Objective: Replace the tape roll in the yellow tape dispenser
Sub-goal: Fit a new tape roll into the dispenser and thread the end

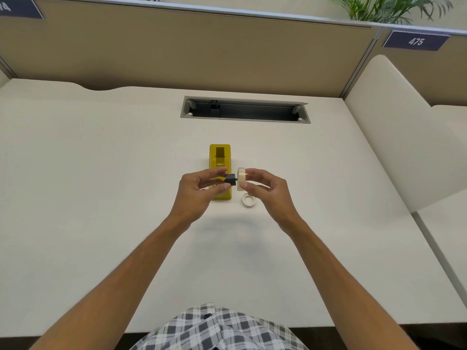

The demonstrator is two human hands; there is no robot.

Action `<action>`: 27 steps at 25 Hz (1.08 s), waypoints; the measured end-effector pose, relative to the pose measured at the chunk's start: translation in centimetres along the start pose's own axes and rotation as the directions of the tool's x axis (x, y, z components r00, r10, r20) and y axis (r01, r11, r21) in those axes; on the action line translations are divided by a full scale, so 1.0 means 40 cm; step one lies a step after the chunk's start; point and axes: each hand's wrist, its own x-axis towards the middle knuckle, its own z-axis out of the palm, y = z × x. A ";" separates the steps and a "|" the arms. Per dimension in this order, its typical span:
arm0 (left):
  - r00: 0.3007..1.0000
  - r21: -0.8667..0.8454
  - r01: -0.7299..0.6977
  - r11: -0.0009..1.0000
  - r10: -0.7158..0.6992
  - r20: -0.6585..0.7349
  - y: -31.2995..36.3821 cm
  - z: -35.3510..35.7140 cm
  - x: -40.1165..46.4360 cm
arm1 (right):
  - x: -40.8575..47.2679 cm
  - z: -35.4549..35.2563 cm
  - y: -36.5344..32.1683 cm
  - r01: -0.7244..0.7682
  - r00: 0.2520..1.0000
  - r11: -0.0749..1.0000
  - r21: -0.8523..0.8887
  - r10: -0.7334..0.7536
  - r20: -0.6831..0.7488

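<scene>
The yellow tape dispenser stands on the white desk, its roll slot open and empty; its near end is hidden behind my left hand. My left hand pinches a small black spindle core above the dispenser. My right hand holds a cream tape roll on edge, just right of the core, the two nearly touching. A second, thinner whitish ring lies flat on the desk below my right hand's fingers, right of the dispenser.
A grey cable-tray opening is cut into the desk behind the dispenser. Beige partition panels wall off the back, and a white divider rises on the right. The desk's front edge runs near my checked shirt.
</scene>
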 end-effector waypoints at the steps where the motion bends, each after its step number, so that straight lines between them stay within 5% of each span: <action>1: 1.000 0.012 -0.018 1.000 0.018 -0.006 0.002 0.000 0.000 | -0.004 0.006 -0.009 0.004 1.000 1.000 -0.001 -0.004 0.013; 11: 0.995 -0.026 -0.103 0.994 0.104 0.002 0.010 -0.010 -0.005 | -0.007 0.036 -0.027 0.049 0.996 0.998 -0.033 -0.047 0.079; 18: 0.990 0.021 -0.136 0.990 0.137 -0.028 0.004 -0.006 0.000 | -0.021 0.071 -0.031 0.267 0.918 0.829 -0.492 -0.374 -0.132; 27: 0.928 0.300 -0.363 0.882 0.373 0.027 -0.011 0.010 0.006 | -0.026 0.112 -0.053 0.107 0.889 0.727 -0.678 -0.376 -0.262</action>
